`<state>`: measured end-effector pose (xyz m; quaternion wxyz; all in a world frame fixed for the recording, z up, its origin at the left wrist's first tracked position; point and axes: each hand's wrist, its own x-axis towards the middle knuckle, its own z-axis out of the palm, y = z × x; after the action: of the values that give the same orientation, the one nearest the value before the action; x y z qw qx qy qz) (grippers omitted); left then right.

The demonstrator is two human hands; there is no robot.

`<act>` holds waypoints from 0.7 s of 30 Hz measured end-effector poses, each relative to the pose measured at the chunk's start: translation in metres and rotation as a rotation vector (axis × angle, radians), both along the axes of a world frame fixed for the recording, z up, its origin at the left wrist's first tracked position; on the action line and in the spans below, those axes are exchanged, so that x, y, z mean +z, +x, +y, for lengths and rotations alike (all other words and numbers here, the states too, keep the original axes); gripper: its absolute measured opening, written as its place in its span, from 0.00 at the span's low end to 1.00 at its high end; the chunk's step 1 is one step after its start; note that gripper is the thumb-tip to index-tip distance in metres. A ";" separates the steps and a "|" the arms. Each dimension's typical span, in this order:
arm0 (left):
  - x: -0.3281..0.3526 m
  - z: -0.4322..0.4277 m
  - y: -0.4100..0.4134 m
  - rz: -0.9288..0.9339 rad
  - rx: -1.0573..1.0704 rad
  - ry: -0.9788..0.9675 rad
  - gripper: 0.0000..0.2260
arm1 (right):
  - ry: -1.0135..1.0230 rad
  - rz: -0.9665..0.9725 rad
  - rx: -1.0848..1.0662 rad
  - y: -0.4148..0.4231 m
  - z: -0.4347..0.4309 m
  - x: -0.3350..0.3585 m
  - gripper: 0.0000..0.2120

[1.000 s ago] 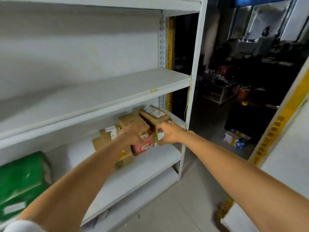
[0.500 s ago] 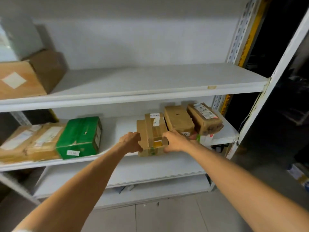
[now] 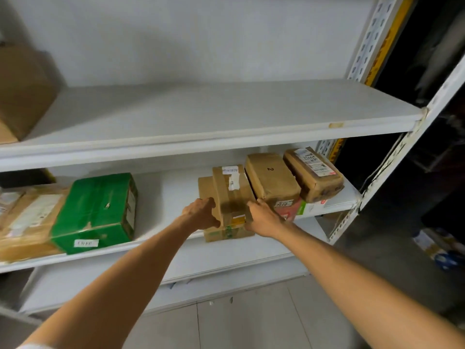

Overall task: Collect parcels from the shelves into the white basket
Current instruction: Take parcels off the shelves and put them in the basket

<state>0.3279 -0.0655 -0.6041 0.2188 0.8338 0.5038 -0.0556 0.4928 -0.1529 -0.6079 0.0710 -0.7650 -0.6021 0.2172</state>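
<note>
Head view: left hand [image 3: 201, 214], right hand [image 3: 263, 219] grip parcel [image 3: 232, 190], hiding sides.

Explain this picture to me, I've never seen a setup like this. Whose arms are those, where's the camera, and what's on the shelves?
There is no machine here. These are a person's two bare arms, filmed by a single wide-angle camera worn on their head, which looks forward and down. That is why the arms come in from the bottom edge.

In front stands a white shelf rack. On its middle shelf lie a green parcel, a taped brown parcel stacked on a flatter box, a brown parcel marked 2 and a parcel with a printed label. A red and white box shows beneath the one marked 2.

The left hand and right hand grip the taped brown parcel from either side. The white basket is not in view.
</note>
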 end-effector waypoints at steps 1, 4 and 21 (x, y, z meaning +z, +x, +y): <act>-0.004 0.002 0.003 -0.018 0.009 -0.014 0.29 | 0.006 -0.006 -0.014 0.000 0.002 -0.004 0.24; -0.011 0.006 0.014 -0.087 0.046 -0.047 0.27 | 0.044 -0.023 -0.064 0.001 0.010 -0.016 0.26; -0.049 0.028 0.019 -0.415 0.506 -0.389 0.28 | 0.160 0.271 -0.414 -0.014 0.036 -0.048 0.17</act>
<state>0.3466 -0.0372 -0.6532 0.4770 0.6194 0.6189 0.0756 0.4785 -0.1170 -0.6563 0.2543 -0.8279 -0.4327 0.2505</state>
